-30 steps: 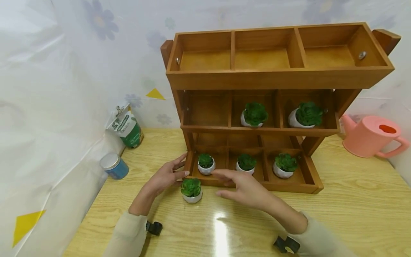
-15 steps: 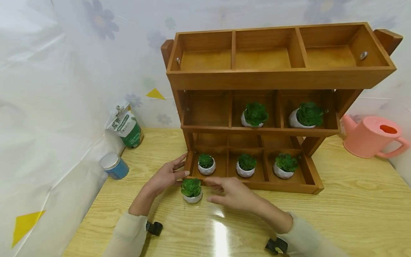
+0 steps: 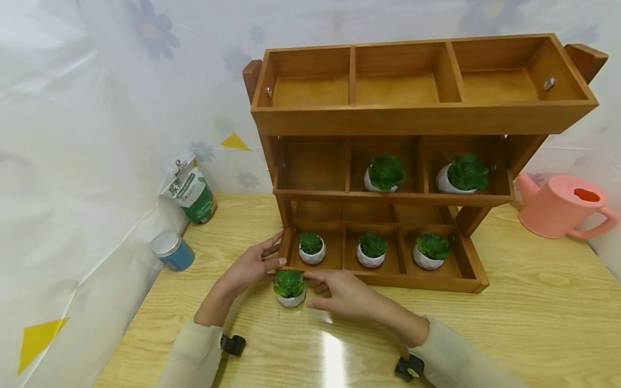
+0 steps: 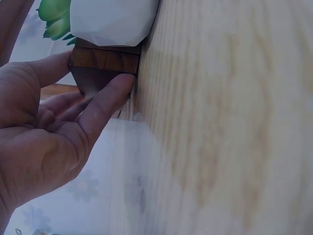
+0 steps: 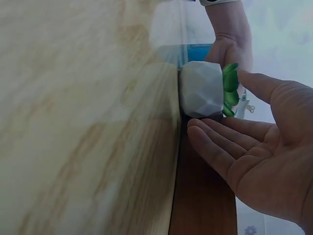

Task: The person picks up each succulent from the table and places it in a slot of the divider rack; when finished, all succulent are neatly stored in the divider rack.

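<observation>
A small potted succulent [image 3: 289, 289] with a white faceted pot stands on the table against the front left corner of the wooden plant shelf [image 3: 422, 282]. My left hand [image 3: 248, 266] holds that corner, thumb on the upper edge and fingers along the side, as the left wrist view [image 4: 58, 117] shows. To the right of the pot is my right hand [image 3: 342, 293]. In the right wrist view its thumb and fingers are spread around the pot [image 5: 201, 89], with the fingertips close beside it; whether they touch cannot be told.
The shelf's bottom tier bears three succulents [image 3: 371, 250] and its middle tier two [image 3: 385, 173]. A pink watering can [image 3: 558, 207] stands at the right. A blue jar [image 3: 173, 251] and a green-and-white bag [image 3: 191, 194] stand at the left.
My right hand has moved left and slightly down, from in front of the middle compartment to beside the loose succulent. The left hand has stayed at the shelf corner.
</observation>
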Available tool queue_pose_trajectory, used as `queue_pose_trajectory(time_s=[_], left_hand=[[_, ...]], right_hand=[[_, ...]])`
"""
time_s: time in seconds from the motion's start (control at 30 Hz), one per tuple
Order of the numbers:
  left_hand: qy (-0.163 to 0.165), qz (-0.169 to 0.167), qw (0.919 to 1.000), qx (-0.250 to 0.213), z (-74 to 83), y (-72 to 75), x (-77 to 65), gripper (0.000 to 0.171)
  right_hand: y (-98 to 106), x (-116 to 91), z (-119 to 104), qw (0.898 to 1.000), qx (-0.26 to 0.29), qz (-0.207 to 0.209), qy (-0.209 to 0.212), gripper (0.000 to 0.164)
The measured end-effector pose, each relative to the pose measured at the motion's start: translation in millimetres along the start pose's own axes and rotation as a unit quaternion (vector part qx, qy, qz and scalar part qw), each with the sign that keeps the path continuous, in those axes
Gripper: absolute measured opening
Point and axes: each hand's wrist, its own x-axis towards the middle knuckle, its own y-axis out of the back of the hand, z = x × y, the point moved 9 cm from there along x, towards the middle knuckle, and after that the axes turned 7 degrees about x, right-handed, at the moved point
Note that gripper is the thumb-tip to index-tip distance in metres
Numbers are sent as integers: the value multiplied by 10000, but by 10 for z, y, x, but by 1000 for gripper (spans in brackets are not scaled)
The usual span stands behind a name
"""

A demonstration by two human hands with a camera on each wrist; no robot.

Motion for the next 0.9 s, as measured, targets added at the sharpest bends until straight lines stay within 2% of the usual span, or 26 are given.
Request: queue_pose_trajectory(time_s=[0.17,0.63,0.9], left_hand=[[-2,27,10000,-4,-1,3,-7,71],[-26,2,10000,-22,19,-2,-27,71],[-30,-32,10000,-50,15,-6,-23,71]], right_hand=[[-49,60,21,9999,35,-98,-62,64],[-55,111,51,9998,-129,-47,-168,59],[-97,178,56,9998,-28,-134,-154,60]])
